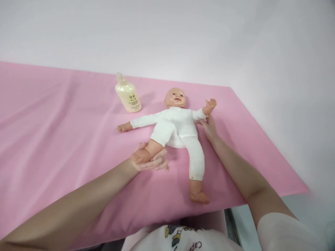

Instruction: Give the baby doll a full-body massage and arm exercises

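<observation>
A baby doll in a white suit lies on its back, its head toward the far side. Its bent leg on the left rests across the palm of my left hand, with the thumb behind it and the fingers underneath. My right hand is at the doll's arm on the right, holding the sleeve near the wrist; part of the fingers is hidden behind that arm. The doll's other arm stretches out to the left, and its other leg points toward me. A pale yellow pump bottle stands left of the doll's head.
A pink cloth with soft folds covers the table. Its far edge meets a white wall, and its right edge slants down toward me. My printed white shirt is close to the front edge.
</observation>
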Motion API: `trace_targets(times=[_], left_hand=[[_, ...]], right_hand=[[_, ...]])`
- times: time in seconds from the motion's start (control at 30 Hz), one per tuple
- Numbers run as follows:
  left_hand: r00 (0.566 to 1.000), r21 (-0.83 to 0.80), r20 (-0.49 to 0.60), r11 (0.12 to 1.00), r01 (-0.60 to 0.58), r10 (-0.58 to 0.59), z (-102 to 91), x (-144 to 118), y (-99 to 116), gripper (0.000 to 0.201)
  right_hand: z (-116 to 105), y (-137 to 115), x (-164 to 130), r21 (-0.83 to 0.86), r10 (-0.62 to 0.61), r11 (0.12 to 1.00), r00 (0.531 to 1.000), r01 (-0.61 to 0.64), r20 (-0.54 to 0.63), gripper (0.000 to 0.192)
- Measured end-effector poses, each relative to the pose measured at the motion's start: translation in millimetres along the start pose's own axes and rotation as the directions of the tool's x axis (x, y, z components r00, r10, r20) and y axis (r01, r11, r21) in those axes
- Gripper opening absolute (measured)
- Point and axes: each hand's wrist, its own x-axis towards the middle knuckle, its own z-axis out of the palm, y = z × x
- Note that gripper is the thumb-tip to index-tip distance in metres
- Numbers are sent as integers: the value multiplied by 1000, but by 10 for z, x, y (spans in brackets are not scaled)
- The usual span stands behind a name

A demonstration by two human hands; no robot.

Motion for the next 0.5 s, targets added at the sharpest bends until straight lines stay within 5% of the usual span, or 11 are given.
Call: trace_targets(times=[0.13,0.27,0.37,0.5], left_hand=[[988,-228,-102,964,-137,116,140,130,136,48],[981,-214,-184,971,-102,63,162,154,113,47],[987,-147,-156,988,-48,25,113,160,81,47],[1000,-13,25,1000,-9,9,71,144,42,51]], right_hand=[[-6,-1,-42,-240,-178,946,968,219,179,40],[-30,-27,-61,-391,-268,821,885,417,381,37],[-30,-35,-63,-400,-259,813,878,423,402,38],[4,1,-60,-295,-216,910,940,291,262,42]])
